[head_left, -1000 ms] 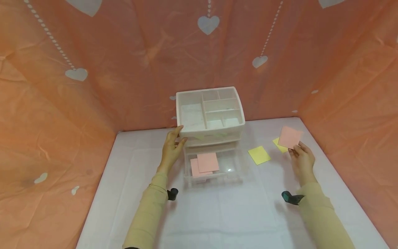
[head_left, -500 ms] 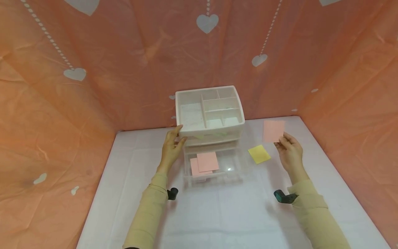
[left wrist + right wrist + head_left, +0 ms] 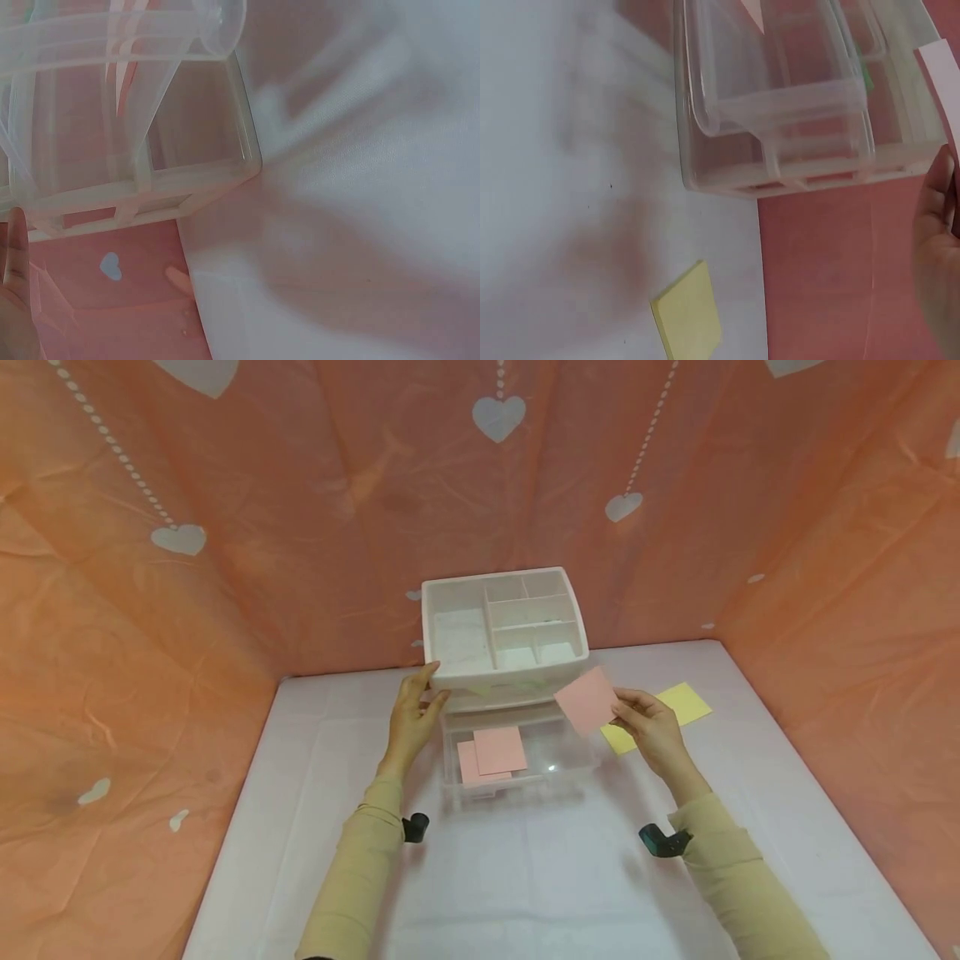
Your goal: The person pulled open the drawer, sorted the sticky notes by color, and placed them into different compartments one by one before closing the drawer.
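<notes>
A white plastic drawer unit (image 3: 510, 680) stands at the back of the table, its clear lower drawer (image 3: 551, 758) pulled out. Inside this drawer, two pink sticky note pads (image 3: 501, 750) overlap on the left side. My left hand (image 3: 408, 722) grips the unit's front left corner, fingers at the top rim and thumb lower down. Between thumb and fingers, my right hand (image 3: 654, 737) pinches another pink sticky note pad (image 3: 587, 700), raised beside the drawer's right end. The right wrist view catches this held pad (image 3: 943, 79) edge-on at the right border.
Two yellow sticky note pads lie right of the unit: one farther right (image 3: 686, 700), the other (image 3: 618, 741) partly behind the right hand. Dividers split the unit's top tray (image 3: 461, 631) into compartments. A peach curtain (image 3: 360, 527) with white hearts encloses the table's back and sides.
My right hand has carried the pink sticky note pad leftward, from above the far yellow pad to beside the drawer. The left hand keeps its grip on the unit's corner.
</notes>
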Action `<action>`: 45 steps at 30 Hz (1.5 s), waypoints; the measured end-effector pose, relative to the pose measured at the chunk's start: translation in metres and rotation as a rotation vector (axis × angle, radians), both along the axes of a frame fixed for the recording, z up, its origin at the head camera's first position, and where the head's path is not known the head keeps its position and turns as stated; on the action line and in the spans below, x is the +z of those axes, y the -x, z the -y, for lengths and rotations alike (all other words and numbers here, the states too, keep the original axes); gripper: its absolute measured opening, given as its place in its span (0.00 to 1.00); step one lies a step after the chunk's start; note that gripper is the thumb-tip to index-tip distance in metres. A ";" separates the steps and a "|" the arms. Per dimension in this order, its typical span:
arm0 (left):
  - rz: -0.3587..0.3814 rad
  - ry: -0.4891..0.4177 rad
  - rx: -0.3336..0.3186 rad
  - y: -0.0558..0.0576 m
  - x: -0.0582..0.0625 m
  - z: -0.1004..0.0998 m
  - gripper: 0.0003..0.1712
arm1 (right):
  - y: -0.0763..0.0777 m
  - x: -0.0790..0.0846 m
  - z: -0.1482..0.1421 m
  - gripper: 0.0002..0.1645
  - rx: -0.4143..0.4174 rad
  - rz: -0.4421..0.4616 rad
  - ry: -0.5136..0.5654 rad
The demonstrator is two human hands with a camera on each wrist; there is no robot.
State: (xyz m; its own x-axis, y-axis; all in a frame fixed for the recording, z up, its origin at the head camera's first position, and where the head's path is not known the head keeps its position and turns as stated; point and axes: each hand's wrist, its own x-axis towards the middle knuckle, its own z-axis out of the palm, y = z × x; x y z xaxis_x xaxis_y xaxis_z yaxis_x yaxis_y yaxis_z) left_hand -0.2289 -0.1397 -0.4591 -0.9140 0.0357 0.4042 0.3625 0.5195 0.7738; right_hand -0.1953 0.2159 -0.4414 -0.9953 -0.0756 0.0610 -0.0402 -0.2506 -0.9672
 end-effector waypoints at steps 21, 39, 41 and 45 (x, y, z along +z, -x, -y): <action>0.002 0.013 0.007 0.002 -0.002 0.001 0.28 | 0.016 -0.014 0.040 0.16 0.147 -0.170 -0.666; -0.048 0.006 0.011 0.002 -0.003 -0.001 0.28 | 0.010 -0.014 0.054 0.19 0.299 -0.648 -1.116; -0.056 0.000 0.012 0.003 -0.004 -0.001 0.27 | 0.011 -0.016 0.057 0.19 0.280 -0.713 -1.171; -0.065 0.001 0.006 0.003 -0.003 -0.001 0.27 | 0.011 -0.019 0.061 0.18 0.197 -0.777 -1.293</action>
State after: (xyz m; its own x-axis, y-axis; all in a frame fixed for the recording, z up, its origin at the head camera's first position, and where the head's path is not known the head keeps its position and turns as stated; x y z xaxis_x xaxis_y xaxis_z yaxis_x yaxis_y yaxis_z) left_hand -0.2320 -0.1387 -0.4626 -0.8859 0.0307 0.4629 0.4090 0.5229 0.7479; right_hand -0.2068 0.1548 -0.4605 -0.7168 -0.6097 0.3385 -0.6950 0.6639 -0.2759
